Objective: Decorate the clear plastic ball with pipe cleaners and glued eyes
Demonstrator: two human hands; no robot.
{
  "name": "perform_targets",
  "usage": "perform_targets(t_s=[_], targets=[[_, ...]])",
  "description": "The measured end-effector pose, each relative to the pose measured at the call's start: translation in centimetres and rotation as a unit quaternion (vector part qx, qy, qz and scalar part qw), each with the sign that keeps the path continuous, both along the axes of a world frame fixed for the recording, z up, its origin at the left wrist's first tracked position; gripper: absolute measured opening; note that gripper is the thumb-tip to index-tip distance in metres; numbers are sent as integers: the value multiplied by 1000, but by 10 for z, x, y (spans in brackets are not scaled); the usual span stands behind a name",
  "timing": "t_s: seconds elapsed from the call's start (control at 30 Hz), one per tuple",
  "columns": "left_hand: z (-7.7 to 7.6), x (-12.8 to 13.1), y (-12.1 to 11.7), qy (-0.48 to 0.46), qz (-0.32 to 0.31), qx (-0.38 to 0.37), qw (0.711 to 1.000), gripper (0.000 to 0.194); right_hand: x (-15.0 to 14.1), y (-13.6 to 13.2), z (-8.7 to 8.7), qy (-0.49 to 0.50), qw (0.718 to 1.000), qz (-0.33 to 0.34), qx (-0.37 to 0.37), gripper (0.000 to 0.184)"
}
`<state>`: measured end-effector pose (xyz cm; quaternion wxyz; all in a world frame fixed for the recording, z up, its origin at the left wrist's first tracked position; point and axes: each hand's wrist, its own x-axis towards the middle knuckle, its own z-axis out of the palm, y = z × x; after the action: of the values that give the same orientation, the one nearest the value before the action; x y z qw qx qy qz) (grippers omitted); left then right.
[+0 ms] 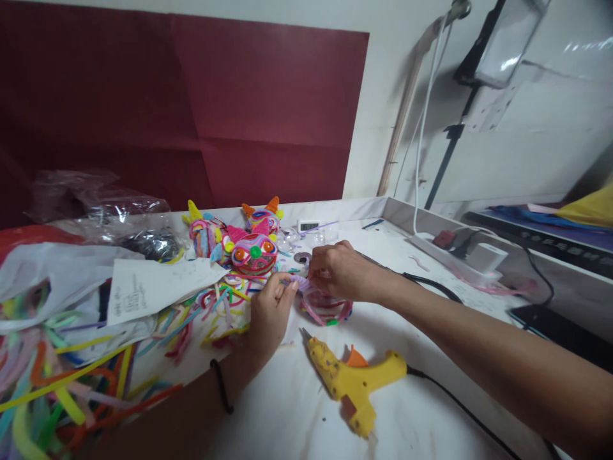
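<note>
My left hand (269, 314) and my right hand (341, 270) meet over a small round piece wound from pink, purple and green pipe cleaners (325, 308) on the white table (297, 409). Both hands pinch a purple pipe cleaner (299, 282) at the top of that piece, fingers closed. A black band sits on my left wrist. Just behind stand three finished pipe-cleaner figures (253, 250) with bright eyes and pointed ears.
A yellow glue gun (357, 380) with a black cord lies near the front. Loose coloured pipe cleaners (67, 377) and plastic bags (52, 281) fill the left. A paper sheet (153, 284), a power strip (445, 246) and a phone stand are nearby.
</note>
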<state>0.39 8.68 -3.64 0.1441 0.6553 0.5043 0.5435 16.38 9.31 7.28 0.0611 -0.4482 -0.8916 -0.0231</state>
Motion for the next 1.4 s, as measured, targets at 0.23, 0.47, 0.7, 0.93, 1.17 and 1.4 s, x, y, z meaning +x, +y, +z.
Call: perform_targets(t_s=[0.23, 0.47, 0.7, 0.93, 1.17, 1.4], targets=[[-2, -1, 1, 1, -5, 1, 1000, 18, -1, 0, 0, -9, 1000, -10, -2, 17], [0, 0, 1, -1, -5, -4, 1000, 18, -2, -1, -1, -14, 1000, -21, -1, 15], [2, 0, -1, -7, -7, -14, 1000, 18, -1, -1, 1, -4, 1000, -22, -5, 15], [2, 0, -1, -9, 1, -16, 1000, 18, 4, 2, 1, 22, 1000, -17, -3, 19], [0, -1, -1, -16, -3, -30, 999, 20, 7, 1, 5, 53, 998, -14, 5, 20], [0, -2, -1, -24, -9, -37, 999, 21, 13, 2, 7, 74, 997, -24, 14, 19]])
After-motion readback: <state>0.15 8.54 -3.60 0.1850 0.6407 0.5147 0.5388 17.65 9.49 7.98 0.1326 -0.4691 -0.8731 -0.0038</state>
